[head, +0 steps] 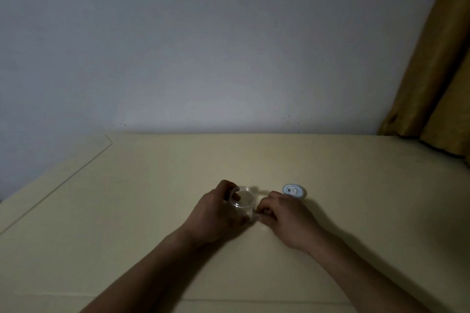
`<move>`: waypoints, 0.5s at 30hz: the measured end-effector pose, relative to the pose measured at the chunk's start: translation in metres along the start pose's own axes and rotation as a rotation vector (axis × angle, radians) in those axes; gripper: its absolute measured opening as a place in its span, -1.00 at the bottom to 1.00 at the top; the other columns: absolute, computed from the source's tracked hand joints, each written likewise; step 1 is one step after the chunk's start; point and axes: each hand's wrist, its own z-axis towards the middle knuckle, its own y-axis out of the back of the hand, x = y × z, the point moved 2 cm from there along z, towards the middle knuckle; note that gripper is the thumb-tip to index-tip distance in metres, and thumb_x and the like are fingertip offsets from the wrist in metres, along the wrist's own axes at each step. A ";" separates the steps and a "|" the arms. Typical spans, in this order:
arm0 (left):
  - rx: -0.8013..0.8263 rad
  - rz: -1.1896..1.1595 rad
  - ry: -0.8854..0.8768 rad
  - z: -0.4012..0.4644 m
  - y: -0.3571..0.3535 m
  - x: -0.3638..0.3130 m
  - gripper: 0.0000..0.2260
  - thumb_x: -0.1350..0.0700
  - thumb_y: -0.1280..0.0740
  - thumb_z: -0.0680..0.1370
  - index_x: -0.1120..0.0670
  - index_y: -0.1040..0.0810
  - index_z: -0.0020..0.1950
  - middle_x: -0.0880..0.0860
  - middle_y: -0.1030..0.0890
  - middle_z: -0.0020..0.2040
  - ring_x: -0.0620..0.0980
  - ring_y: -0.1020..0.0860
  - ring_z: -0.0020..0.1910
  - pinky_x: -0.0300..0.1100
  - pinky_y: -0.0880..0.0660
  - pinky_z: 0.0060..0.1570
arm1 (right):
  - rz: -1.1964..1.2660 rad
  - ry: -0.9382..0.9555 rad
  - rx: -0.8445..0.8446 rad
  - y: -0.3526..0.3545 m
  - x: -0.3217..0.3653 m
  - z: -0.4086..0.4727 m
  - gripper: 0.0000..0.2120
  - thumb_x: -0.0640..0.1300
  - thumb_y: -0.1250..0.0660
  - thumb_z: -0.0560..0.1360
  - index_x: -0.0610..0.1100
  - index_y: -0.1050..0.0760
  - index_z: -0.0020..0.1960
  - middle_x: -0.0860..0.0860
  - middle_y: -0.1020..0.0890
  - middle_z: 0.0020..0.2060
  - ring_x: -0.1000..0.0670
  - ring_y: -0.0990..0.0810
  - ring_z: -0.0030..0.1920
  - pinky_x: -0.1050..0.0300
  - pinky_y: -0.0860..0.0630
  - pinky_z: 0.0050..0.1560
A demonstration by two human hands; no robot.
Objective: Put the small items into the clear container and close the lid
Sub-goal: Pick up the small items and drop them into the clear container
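Clear container: round, transparent, lid off, standing upright on the cream surface near its middle; long axis vertical, open mouth pointing up and slightly toward the wall. Contents cannot be told through the dim, blurred wall.

Left hand: wrapped round the container from its 9 o'clock side, fingers curled about the far wall, thumb near the rim; a closed grasp on the container.

Right hand: resting low on the surface at the container's 3 o'clock, just beside its base; fingers bunched together, tips drawn in toward the thumb as in a pinch. Whether a small item sits between them cannot be told.

Lid: round, pale blue and white, lying flat on the surface at 2 o'clock from the container, just beyond the right hand's knuckles, apart from the container.

Setting: grey wall behind; ochre curtain at the far right edge.
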 end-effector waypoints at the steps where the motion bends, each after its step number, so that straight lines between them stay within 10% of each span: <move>1: 0.000 -0.002 0.003 0.000 0.000 0.000 -0.45 -0.07 -0.60 0.33 0.04 -0.44 0.20 -0.02 -0.69 0.04 0.00 -0.65 -0.03 -0.05 -0.57 0.00 | -0.002 -0.001 -0.002 0.000 0.000 0.000 -0.89 0.03 -0.35 0.51 0.05 -0.60 0.00 0.06 -0.58 -0.07 0.02 -0.58 -0.04 0.06 -0.52 -0.07; 15: 0.004 0.003 0.008 -0.001 0.001 -0.002 -0.43 -0.12 -0.59 0.32 0.01 -0.44 0.20 -0.05 -0.70 0.03 -0.04 -0.66 -0.03 -0.06 -0.57 -0.01 | 0.035 -0.018 -0.011 0.002 -0.005 0.001 -0.88 -0.23 -0.32 0.52 -0.05 -0.61 -0.07 0.00 -0.63 -0.07 0.01 -0.57 -0.03 0.11 -0.49 0.00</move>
